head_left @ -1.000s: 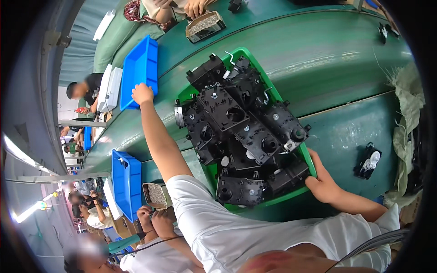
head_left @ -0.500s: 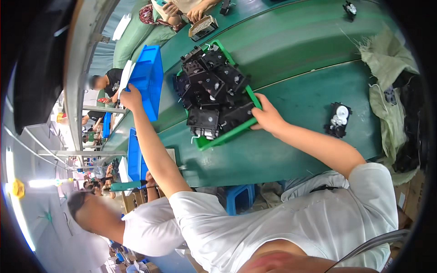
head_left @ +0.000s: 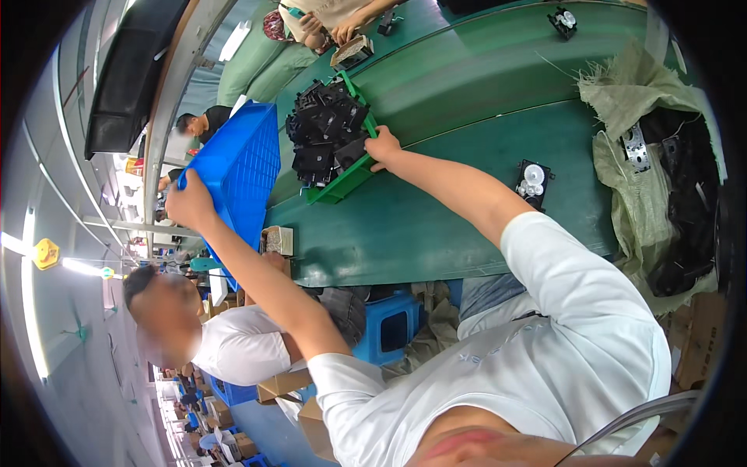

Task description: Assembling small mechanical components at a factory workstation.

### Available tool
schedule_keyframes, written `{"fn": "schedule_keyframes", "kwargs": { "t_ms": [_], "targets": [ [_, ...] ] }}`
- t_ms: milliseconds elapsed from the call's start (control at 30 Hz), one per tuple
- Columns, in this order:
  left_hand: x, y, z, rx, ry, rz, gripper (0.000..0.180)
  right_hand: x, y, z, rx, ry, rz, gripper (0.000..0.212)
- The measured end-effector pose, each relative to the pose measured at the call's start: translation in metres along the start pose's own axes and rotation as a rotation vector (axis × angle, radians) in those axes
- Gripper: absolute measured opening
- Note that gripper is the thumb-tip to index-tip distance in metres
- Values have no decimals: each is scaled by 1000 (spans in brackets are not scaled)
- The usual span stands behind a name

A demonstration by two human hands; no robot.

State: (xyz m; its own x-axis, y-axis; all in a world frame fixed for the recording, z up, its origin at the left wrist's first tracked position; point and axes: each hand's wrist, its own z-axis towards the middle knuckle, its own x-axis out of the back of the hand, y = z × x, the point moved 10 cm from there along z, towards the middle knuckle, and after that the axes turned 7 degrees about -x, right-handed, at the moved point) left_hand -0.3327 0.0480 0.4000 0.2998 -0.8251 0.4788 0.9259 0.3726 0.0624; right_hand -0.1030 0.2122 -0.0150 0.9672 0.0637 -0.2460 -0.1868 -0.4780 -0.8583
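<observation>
My left hand (head_left: 191,201) is closed on the near edge of a blue plastic bin (head_left: 247,167), which is held tilted at the left of the bench. Out to the right, the fingers of my right hand (head_left: 383,148) grip the rim of a green plastic crate (head_left: 338,190). Black plastic mechanism parts (head_left: 327,128) are heaped in that crate above its rim. The crate is right beside the blue bin; whether the two touch, I cannot tell.
On the green bench (head_left: 436,226) lies a black part with white gears (head_left: 533,183); a similar gear part (head_left: 562,22) lies farther back. A woven sack (head_left: 622,179) holds more black parts at the right. One co-worker (head_left: 241,335) sits at left, another person's hands (head_left: 342,31) work opposite.
The green crate has gone farther away and to the left, with my right hand on its rim. My left hand has brought the blue bin lower and nearer. The view has also shifted.
</observation>
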Motion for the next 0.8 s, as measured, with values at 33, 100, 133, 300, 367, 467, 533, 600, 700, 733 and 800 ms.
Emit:
{"fn": "schedule_keyframes", "kwargs": {
  "t_ms": [33, 100, 133, 300, 367, 467, 533, 600, 700, 733, 800],
  "targets": [
    [25, -1, -14, 48, 27, 23, 49, -3, 1, 7, -4, 5, -4, 58],
    [77, 6, -55, 105, 148, -47, 46, -7, 2, 18, -6, 6, -10, 57],
    [103, 13, -78, 115, 206, -68, 45, -10, 1, 24, 1, 6, -22, 57],
    [189, 37, -204, 117, 413, -46, 31, -18, 6, 40, 40, -86, 64, 65],
    [194, 72, -246, 25, 421, -102, 23, -11, 9, 52, 28, -136, 209, 70],
    [188, 90, -309, -96, 341, -155, 12, -14, 8, 35, -63, -329, 279, 61],
    [187, 111, -351, -165, 287, -180, 12, 7, -2, 25, -137, -381, 292, 55],
    [186, 112, -388, -146, 251, -206, 13, 31, -14, 3, -136, -343, 237, 47],
    [172, 132, -426, -297, 224, -327, 12, 108, -68, -41, 80, -362, 157, 44],
    [172, 135, -434, -355, 234, -321, 12, 121, -79, -55, 128, -389, 137, 43],
    [169, 139, -446, -469, 251, -307, 13, 143, -96, -104, 178, -412, 9, 38]
  ]
}}
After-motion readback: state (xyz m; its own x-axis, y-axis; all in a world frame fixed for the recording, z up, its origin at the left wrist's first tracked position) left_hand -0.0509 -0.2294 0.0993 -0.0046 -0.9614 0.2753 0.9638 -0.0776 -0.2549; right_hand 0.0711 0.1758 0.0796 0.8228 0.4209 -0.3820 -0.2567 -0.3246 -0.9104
